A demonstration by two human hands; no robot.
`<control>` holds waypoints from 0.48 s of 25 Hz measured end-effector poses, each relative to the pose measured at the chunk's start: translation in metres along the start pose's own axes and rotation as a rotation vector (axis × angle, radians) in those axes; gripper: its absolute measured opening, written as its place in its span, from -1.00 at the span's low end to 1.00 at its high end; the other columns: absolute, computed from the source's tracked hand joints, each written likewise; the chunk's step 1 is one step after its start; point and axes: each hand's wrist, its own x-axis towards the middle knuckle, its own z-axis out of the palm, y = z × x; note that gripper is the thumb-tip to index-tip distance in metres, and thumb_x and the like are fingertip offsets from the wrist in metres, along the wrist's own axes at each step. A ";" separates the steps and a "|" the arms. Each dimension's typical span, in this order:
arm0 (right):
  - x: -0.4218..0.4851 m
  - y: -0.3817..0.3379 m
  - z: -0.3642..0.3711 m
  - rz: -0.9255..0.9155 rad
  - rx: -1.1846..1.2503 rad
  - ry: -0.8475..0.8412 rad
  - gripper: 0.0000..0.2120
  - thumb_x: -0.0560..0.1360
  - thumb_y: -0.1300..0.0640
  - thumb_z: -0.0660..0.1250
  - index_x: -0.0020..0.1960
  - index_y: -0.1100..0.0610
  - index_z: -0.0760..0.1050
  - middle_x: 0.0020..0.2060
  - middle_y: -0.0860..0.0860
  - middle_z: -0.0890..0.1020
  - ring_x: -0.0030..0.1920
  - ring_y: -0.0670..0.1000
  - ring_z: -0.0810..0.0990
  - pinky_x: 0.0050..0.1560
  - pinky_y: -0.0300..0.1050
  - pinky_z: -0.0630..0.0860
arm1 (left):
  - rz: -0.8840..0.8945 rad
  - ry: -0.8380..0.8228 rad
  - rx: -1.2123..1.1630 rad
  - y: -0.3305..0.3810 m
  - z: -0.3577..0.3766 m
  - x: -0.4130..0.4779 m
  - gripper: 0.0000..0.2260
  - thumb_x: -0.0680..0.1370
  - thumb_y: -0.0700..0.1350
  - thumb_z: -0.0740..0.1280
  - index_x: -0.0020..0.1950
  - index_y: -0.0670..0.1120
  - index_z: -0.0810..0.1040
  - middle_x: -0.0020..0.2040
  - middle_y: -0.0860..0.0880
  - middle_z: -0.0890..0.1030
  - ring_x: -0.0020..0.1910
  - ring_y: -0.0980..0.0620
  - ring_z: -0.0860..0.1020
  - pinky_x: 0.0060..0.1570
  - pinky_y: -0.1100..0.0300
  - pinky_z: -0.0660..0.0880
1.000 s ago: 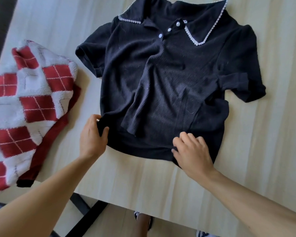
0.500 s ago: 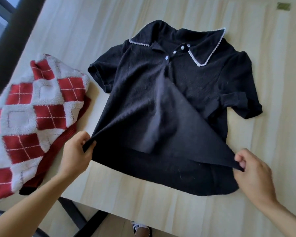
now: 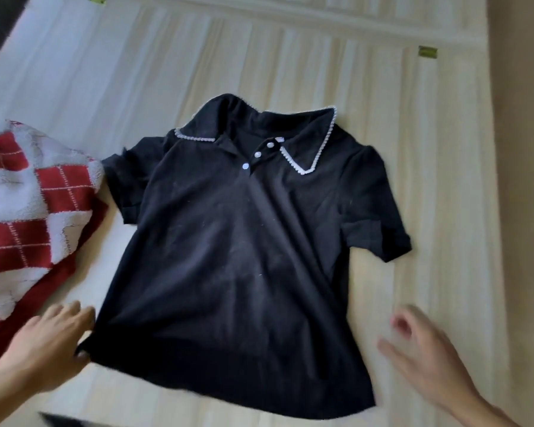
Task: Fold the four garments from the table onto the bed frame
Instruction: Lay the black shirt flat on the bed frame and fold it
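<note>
The red-and-white checked garment (image 3: 28, 211) is being cut off by the left edge, so its full shape is not being shown. The left hand (image 3: 43, 346) is being smeared by motion blur at the lower corner of the black shirt (image 3: 244, 257); whether the hem is being pinched or only touched cannot be told. The right hand (image 3: 423, 359) is likewise being blurred, its fingertips being lost in the smear. Both forearms are being cropped by the picture's edges. A dark shape (image 3: 62, 420) is being cropped beyond recognition by the bottom edge.
</note>
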 end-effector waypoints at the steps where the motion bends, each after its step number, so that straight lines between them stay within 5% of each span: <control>1: 0.026 -0.005 -0.010 0.141 0.129 0.104 -0.70 0.38 0.00 0.50 -0.19 -0.01 0.35 -0.26 -0.04 0.51 -0.24 0.00 0.53 -0.18 -0.05 0.47 | 0.001 0.120 -0.059 0.022 -0.016 0.009 -0.50 0.11 0.00 0.61 -0.16 0.08 0.36 -0.22 0.07 0.33 -0.25 -0.05 0.40 -0.36 0.08 0.34; 4: 0.117 -0.018 -0.034 0.640 0.498 0.151 -0.53 0.43 -0.25 0.42 -0.18 0.17 0.45 -0.26 0.09 0.59 -0.27 0.12 0.55 -0.22 -0.04 0.42 | 0.160 0.433 -0.290 0.112 -0.058 0.032 -0.65 0.36 0.10 0.32 0.06 -0.06 0.52 0.03 -0.06 0.49 -0.01 -0.20 0.48 -0.17 -0.09 0.45; 7: 0.176 -0.033 -0.030 0.874 0.747 0.064 -0.40 0.34 -0.39 0.42 0.03 0.13 0.54 -0.10 0.02 0.63 -0.13 0.09 0.61 -0.27 -0.11 0.44 | 0.271 0.423 -0.404 0.205 -0.082 0.056 -0.49 0.47 0.15 0.23 0.32 -0.09 0.51 0.37 -0.09 0.47 0.36 -0.19 0.45 0.17 -0.08 0.49; 10: 0.210 -0.026 -0.029 0.857 0.707 0.142 -0.56 0.33 -0.01 0.58 0.11 0.17 0.60 0.00 0.11 0.68 -0.02 0.16 0.67 -0.09 0.02 0.65 | 0.242 0.339 -0.411 0.267 -0.082 0.080 -0.33 0.50 0.22 0.21 0.55 -0.07 0.33 0.61 -0.12 0.24 0.61 -0.19 0.19 0.43 -0.13 0.36; 12: 0.215 -0.019 -0.043 0.798 0.507 0.246 -0.76 0.35 0.15 0.53 -0.01 0.21 0.66 -0.08 0.14 0.69 -0.11 0.17 0.67 -0.06 -0.02 0.64 | 0.238 0.277 -0.363 0.288 -0.073 0.086 -0.22 0.50 0.25 0.25 0.64 -0.04 0.16 0.68 -0.12 0.05 0.66 -0.19 0.00 0.53 -0.22 0.22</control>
